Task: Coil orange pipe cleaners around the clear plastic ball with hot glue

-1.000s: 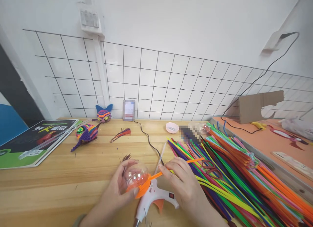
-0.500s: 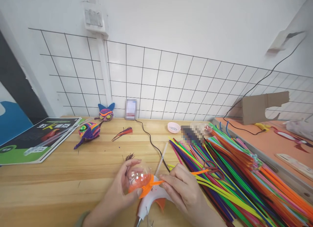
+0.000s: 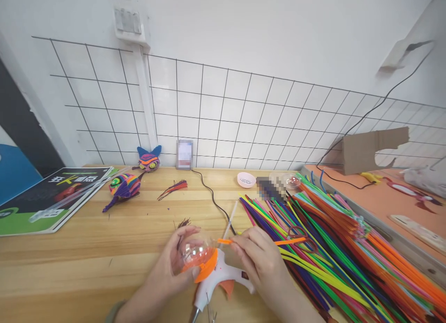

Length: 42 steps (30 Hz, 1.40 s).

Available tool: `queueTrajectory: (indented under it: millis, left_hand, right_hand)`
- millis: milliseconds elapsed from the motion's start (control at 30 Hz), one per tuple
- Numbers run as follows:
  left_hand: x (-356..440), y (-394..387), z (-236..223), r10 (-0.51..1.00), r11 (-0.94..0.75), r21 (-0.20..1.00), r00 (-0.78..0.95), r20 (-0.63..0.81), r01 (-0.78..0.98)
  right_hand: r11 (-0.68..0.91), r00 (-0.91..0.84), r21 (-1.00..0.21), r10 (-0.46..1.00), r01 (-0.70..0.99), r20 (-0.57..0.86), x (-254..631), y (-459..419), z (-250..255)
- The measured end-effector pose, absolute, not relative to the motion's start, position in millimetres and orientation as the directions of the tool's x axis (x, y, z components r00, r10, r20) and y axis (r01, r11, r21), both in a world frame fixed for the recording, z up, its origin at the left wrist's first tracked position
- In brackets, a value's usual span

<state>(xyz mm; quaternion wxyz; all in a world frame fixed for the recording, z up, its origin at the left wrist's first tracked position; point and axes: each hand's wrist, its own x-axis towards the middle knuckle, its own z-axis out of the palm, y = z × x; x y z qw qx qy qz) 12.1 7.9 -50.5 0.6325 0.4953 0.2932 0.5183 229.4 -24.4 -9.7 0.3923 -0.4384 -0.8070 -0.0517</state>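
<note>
My left hand (image 3: pixel 176 262) is closed round a clear plastic ball (image 3: pixel 198 249), whose lower right side is covered with orange strips (image 3: pixel 209 266). Between the thumb and fingers of my right hand (image 3: pixel 259 258) is an orange pipe cleaner (image 3: pixel 291 241). Its short end points left, just beside the ball and apart from the orange covering; the long end sticks out to the right. Beneath both hands lies a white glue gun (image 3: pixel 212 281) with a glue stick (image 3: pixel 230 218) in its rear and its metal tip toward me. A piece of orange material (image 3: pixel 227 288) shows under its handle.
Many coloured pipe cleaners (image 3: pixel 334 248) cover the right side, with scissors (image 3: pixel 302 238) on top. Behind are a pink bowl (image 3: pixel 246 179) and a phone (image 3: pixel 184 154). Two striped figures (image 3: pixel 124 187) and a book (image 3: pixel 52 200) sit left. A black cable (image 3: pixel 212 193) runs across the table.
The short end of the orange pipe cleaner, earlier against the orange covering, is now lifted off it. My right hand moved slightly away; my left hand keeps its hold on the ball.
</note>
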Motion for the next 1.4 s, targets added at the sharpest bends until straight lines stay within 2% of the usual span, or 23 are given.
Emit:
queueTrajectory:
  millis: [167, 400, 500, 633, 867, 933, 1133, 1267, 1400]
  left_hand:
    - [12, 9, -46, 0.966, -0.001, 0.917, 0.237, 0.105, -0.4]
    - [6, 18, -42, 0.991, 0.064, 0.909, 0.133, -0.01, -0.411]
    - [4, 21, -44, 0.993, 0.074, 0.904, 0.114, -0.029, -0.421]
    - [3, 23, -46, 0.992, 0.089, 0.897, 0.119, -0.041, -0.434]
    - [4, 24, -47, 0.993, 0.089, 0.897, 0.105, -0.048, -0.433]
    - [4, 24, -47, 0.994, 0.086, 0.899, 0.098, -0.048, -0.429]
    - [1, 27, -47, 0.996, 0.077, 0.902, 0.074, -0.05, -0.425]
    - [-1, 29, -46, 0.996, 0.084, 0.898, 0.065, -0.061, -0.432]
    - [-2, 30, -44, 0.997, 0.078, 0.902, 0.047, -0.064, -0.424]
  right_hand:
    - [0.313, -0.126, -0.272, 0.833, 0.91, 0.539, 251, -9, -23]
    - [0.121, 0.019, -0.33, 0.92, 0.936, 0.392, 269, 3, -25]
    - [0.166, -0.053, -0.404, 0.96, 0.899, 0.276, 258, -3, -18]
    - [0.223, -0.23, -0.507, 0.972, 0.833, 0.049, 240, -17, -14]
    - [0.025, -0.247, -0.666, 0.938, 0.746, -0.241, 228, -24, -12]
    - [0.035, -0.292, -0.699, 0.923, 0.715, -0.252, 228, -25, -9]
    - [0.092, -0.312, -0.789, 0.941, 0.607, -0.13, 235, -25, 1]
    - [0.016, -0.341, -0.918, 0.931, 0.397, -0.131, 239, -25, 7]
    - [-0.031, -0.254, -0.954, 0.961, 0.298, -0.111, 244, -27, 0]
